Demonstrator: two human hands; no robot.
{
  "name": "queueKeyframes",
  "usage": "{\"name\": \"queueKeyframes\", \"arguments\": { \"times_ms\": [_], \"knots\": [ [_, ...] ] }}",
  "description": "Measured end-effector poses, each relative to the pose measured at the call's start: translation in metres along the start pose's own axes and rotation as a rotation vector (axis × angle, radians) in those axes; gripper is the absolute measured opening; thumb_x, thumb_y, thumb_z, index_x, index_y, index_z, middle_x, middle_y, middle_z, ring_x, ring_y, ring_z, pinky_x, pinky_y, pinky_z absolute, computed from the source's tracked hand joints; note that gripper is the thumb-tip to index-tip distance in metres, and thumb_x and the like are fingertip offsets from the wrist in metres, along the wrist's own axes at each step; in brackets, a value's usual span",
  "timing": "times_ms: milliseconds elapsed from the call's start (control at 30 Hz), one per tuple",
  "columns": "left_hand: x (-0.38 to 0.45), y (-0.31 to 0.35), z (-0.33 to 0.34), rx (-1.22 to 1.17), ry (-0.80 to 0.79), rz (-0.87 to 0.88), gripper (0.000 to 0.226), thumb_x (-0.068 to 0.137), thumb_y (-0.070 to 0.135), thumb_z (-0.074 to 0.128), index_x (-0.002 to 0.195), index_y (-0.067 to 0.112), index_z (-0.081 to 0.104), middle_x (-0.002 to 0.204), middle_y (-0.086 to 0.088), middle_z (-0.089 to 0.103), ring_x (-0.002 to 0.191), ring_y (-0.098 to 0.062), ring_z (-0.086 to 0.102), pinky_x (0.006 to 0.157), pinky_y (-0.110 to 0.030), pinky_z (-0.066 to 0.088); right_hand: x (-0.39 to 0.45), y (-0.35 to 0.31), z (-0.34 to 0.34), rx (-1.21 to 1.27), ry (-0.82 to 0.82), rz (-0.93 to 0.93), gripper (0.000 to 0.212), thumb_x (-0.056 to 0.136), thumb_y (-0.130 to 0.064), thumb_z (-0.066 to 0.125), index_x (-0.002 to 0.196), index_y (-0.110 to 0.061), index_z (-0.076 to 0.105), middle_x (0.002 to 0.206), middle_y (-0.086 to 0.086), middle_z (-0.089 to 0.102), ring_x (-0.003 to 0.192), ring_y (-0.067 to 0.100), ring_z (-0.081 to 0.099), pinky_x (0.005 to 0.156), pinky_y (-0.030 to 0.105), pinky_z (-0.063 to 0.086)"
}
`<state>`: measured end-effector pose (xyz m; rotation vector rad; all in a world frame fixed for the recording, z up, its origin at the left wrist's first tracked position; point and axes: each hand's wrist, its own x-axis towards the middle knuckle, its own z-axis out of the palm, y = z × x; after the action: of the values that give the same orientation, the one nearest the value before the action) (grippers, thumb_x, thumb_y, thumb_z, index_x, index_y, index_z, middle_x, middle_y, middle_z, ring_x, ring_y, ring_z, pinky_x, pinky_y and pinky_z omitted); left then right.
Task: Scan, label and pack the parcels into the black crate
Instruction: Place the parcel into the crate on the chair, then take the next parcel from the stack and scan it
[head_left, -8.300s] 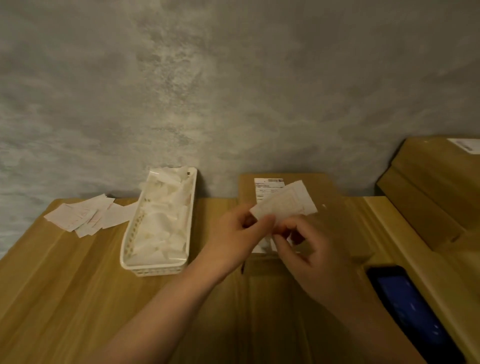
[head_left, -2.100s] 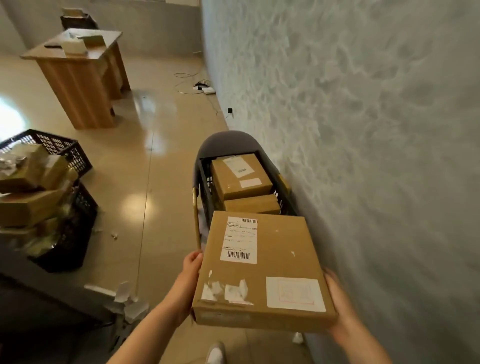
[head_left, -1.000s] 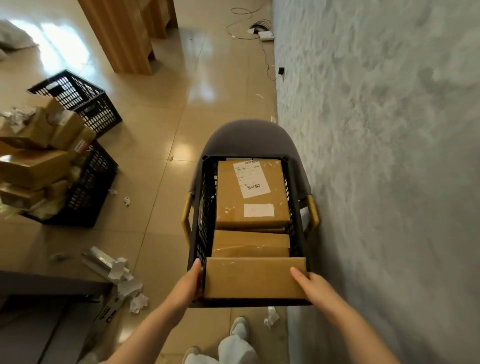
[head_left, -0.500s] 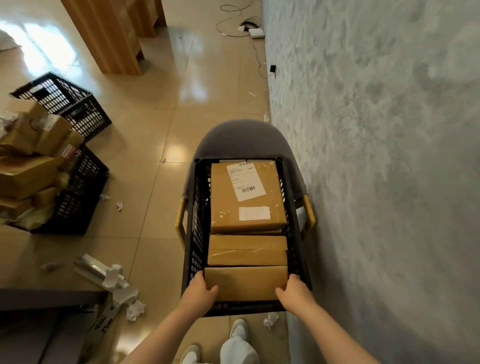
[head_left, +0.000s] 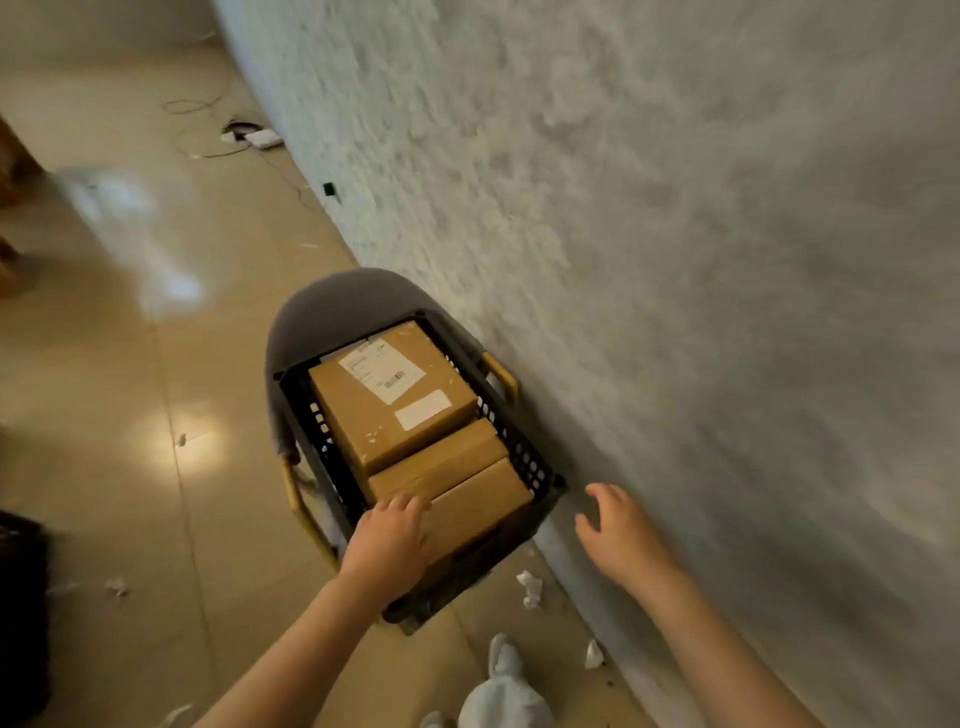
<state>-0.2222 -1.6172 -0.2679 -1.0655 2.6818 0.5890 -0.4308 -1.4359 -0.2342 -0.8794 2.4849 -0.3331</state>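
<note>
I see the black latticed plastic crate (head_left: 540, 480) sitting on a grey round-backed chair (head_left: 332, 306) close against the textured grey wall (head_left: 675, 260). Three brown cardboard parcels lie inside it: a labelled parcel (head_left: 389, 400) on top at the far end, a middle parcel (head_left: 431, 467) partly under it, and a near parcel (head_left: 478, 504) by the crate's front edge. My left hand (head_left: 389, 540) rests on the near parcel's corner, fingers bent over its edge, a loose grip that seems to press more than hold. My right hand (head_left: 618, 530) hangs off the crate beside the wall, fingers spread wide, holding nothing. I judge this parcel as packed, needing at most a last nudge to settle. Torn paper scraps (head_left: 530, 587) lie on the tan floor (head_left: 130, 467). Whether more parcels wait for scanning and labelling I cannot tell from here
</note>
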Motion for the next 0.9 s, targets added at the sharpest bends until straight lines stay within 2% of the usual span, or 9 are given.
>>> {"name": "queueKeyframes", "arguments": {
  "times_ms": [200,333,433,567,733,833,900],
  "knots": [
    [-0.03,0.072,-0.035,0.019,0.063,0.352,0.034,0.1,0.038,0.046,0.134,0.034,0.05,0.136,0.011,0.053,0.127,-0.014,0.05,0.109,-0.035,0.042,-0.136,0.044,-0.026,0.118,0.285,0.184,0.046,0.096,-0.034,0.052,0.139,-0.016,0.046,0.141,0.003,0.05,0.129,0.021,0.046,0.104,0.031,0.038],
    [-0.07,0.134,-0.028,0.122,0.101,0.642,0.025,0.101,0.038,0.041,0.118,0.034,0.059,0.114,0.012,0.06,0.11,-0.011,0.056,0.094,-0.029,0.045,-0.24,0.083,-0.035,0.188,0.424,0.298,0.047,0.098,-0.036,0.051,0.141,-0.019,0.044,0.143,-0.001,0.046,0.131,0.016,0.044,0.106,0.029,0.038],
    [-0.116,0.192,-0.007,0.184,0.092,0.826,0.03,0.101,0.036,0.041,0.121,0.027,0.061,0.118,0.006,0.063,0.113,-0.017,0.057,0.095,-0.031,0.045,-0.331,0.115,-0.028,0.23,0.548,0.403,0.046,0.097,-0.036,0.052,0.14,-0.02,0.045,0.142,-0.002,0.048,0.13,0.015,0.045,0.106,0.028,0.039],
    [-0.214,0.272,0.034,0.117,0.037,1.041,0.034,0.1,0.035,0.044,0.13,0.029,0.057,0.13,0.006,0.062,0.117,-0.02,0.057,0.095,-0.034,0.045,-0.469,0.154,-0.005,0.265,0.705,0.563,0.044,0.096,-0.035,0.053,0.137,-0.021,0.048,0.139,-0.002,0.051,0.125,0.015,0.049,0.104,0.027,0.039],
    [-0.378,0.354,0.098,0.003,-0.054,1.335,0.029,0.097,0.033,0.049,0.121,0.025,0.064,0.121,0.005,0.067,0.112,-0.02,0.061,0.092,-0.035,0.048,-0.641,0.186,0.042,0.29,0.794,0.73,0.044,0.096,-0.038,0.05,0.138,-0.025,0.045,0.134,-0.003,0.054,0.111,0.014,0.056,0.094,0.025,0.042],
    [-0.478,0.392,0.135,-0.051,-0.112,1.492,0.039,0.092,0.041,0.039,0.115,0.025,0.067,0.114,0.006,0.069,0.105,-0.021,0.064,0.088,-0.038,0.052,-0.739,0.202,0.072,0.314,0.85,0.828,0.045,0.096,-0.034,0.05,0.14,-0.024,0.043,0.134,-0.001,0.054,0.116,0.015,0.053,0.09,0.023,0.04],
    [-0.539,0.414,0.155,-0.075,-0.152,1.565,0.039,0.09,0.039,0.04,0.112,0.025,0.068,0.111,0.006,0.07,0.103,-0.02,0.065,0.087,-0.037,0.052,-0.799,0.214,0.091,0.309,0.906,0.898,0.045,0.095,-0.032,0.051,0.139,-0.022,0.046,0.135,-0.001,0.053,0.121,0.014,0.05,0.096,0.022,0.039]
  ]
}}
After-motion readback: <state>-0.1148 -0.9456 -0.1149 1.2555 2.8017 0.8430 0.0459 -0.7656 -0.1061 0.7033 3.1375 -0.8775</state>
